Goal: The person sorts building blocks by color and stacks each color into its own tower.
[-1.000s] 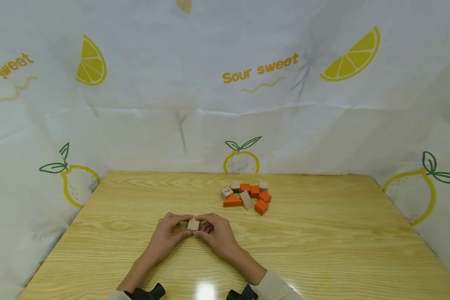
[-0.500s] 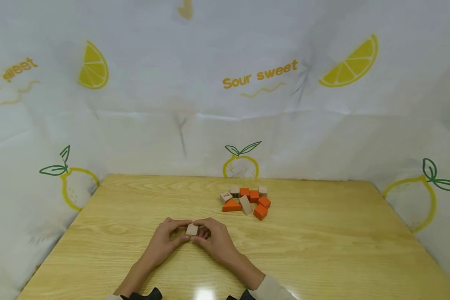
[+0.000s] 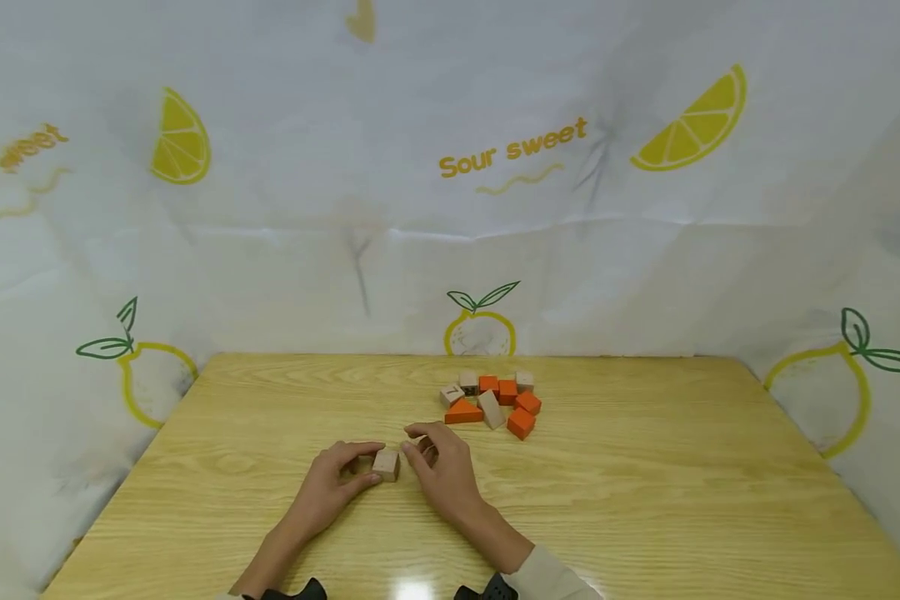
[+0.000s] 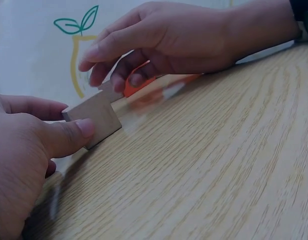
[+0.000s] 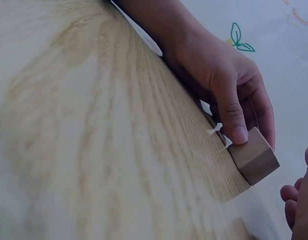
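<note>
My left hand (image 3: 327, 486) pinches a plain wooden cube (image 3: 386, 466) between thumb and fingertips, near the front middle of the table. In the left wrist view the thumb presses the near face of the cube (image 4: 96, 119), which sits on the wood. The right wrist view shows the same cube (image 5: 254, 157) with its far edges uncovered. Just right of it, my right hand (image 3: 444, 468) is apart from the cube, fingers loosely bent and holding nothing.
Farther back lies a group of blocks: an orange triangular block (image 3: 463, 412), several orange cubes (image 3: 521, 422), a tilted plain wooden block (image 3: 491, 409) and a wooden cube marked 7 (image 3: 452, 394). A white lemon-print sheet (image 3: 292, 292) stands behind the wood-grain table (image 3: 645, 483).
My right hand has let go of the wooden cube and moved a little to the right and back. The left hand keeps its pinch on the cube.
</note>
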The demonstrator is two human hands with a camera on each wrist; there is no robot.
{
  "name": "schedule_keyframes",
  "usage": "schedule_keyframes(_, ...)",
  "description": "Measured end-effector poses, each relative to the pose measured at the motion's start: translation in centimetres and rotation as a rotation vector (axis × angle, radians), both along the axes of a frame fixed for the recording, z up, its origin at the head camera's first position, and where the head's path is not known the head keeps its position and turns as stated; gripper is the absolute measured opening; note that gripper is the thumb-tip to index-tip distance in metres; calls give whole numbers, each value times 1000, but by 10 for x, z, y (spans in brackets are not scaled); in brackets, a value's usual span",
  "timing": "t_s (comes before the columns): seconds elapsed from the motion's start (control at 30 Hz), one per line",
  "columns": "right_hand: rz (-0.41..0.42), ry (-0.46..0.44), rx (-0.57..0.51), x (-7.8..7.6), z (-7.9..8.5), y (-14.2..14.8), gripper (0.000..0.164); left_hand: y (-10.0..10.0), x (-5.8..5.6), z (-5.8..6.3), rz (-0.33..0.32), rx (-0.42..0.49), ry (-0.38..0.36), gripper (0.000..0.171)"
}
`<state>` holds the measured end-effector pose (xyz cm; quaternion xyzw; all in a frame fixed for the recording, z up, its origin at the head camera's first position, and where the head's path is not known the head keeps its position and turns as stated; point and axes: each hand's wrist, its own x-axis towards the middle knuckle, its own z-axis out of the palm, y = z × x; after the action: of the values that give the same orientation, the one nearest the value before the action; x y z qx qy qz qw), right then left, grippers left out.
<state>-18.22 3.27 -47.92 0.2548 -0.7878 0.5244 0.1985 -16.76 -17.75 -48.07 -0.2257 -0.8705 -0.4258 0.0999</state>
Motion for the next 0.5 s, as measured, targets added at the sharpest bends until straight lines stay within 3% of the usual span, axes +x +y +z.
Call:
schedule_keyframes(0.23,-157,110,-68,-20,-3,13,21,3,-4,-2,-2,-12,27,44)
schedule_keyframes(0.5,-318,112,-90,-33,-3,18,27,-1,0,-1,19,-18,-15,44)
